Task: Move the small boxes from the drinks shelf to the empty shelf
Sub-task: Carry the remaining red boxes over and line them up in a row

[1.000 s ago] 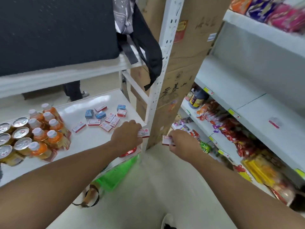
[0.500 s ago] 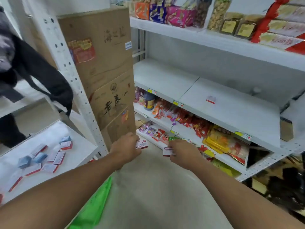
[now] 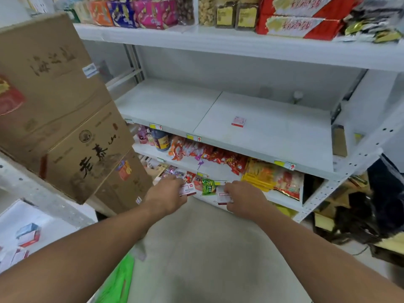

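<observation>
My left hand [image 3: 167, 193] grips a small white-and-red box [image 3: 188, 190]. A second small white-and-red box [image 3: 223, 196] is held in my right hand [image 3: 242, 200]. Both hands are stretched out at waist height in front of the lower snack shelves. Above them is the white shelf [image 3: 273, 136], bare except for one small white-and-red box [image 3: 238, 121] lying flat near its middle. At the lower left a corner of the drinks shelf [image 3: 13, 217] shows, with a few more small boxes [image 3: 28, 234] on it.
Stacked brown cartons [image 3: 65, 119] stand at the left between the two racks. Snack packets [image 3: 229, 160] fill the shelves below the white one, and biscuit boxes [image 3: 153, 12] the shelf above. A green bag [image 3: 118, 281] lies on the floor. Dark clutter sits at the far right.
The view has swung right from the drinks shelf to face the snack rack. Both hands, each still holding a box, have come nearer to that rack.
</observation>
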`<state>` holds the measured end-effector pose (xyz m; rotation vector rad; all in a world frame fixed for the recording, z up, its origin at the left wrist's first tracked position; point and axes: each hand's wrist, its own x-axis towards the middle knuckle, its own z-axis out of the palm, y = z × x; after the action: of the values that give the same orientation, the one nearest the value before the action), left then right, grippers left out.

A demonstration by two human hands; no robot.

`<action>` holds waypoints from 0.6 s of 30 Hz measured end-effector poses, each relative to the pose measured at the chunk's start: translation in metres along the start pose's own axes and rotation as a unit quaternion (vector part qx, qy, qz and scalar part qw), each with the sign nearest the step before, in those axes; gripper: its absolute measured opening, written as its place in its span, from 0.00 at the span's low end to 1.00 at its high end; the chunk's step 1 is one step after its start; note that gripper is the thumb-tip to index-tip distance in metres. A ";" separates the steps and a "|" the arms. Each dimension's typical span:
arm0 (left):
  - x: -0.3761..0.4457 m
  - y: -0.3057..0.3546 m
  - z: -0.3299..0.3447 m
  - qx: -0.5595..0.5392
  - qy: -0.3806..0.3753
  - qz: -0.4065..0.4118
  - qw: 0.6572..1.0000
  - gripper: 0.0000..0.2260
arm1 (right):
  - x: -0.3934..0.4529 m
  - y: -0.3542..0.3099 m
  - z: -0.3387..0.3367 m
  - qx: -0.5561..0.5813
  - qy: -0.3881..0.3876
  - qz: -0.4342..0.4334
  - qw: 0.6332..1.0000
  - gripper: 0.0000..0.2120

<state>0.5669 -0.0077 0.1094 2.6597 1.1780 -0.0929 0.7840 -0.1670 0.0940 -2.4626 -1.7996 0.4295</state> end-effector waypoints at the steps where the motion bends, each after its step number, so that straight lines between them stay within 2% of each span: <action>1: 0.008 0.007 0.000 0.001 0.001 0.006 1.000 0.14 | 0.002 0.007 -0.001 0.005 -0.001 0.003 1.000 0.20; 10: 0.099 0.031 0.004 0.004 -0.007 0.070 0.998 0.21 | 0.034 0.041 -0.011 0.013 0.021 0.052 0.998 0.16; 18: 0.184 0.006 -0.009 -0.044 0.010 0.140 0.989 0.15 | 0.081 0.037 -0.038 -0.006 0.032 0.128 0.991 0.12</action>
<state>0.6952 0.1235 0.0916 2.7202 0.7828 0.0330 0.8511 -0.0979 0.1075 -2.6931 -1.4725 0.3491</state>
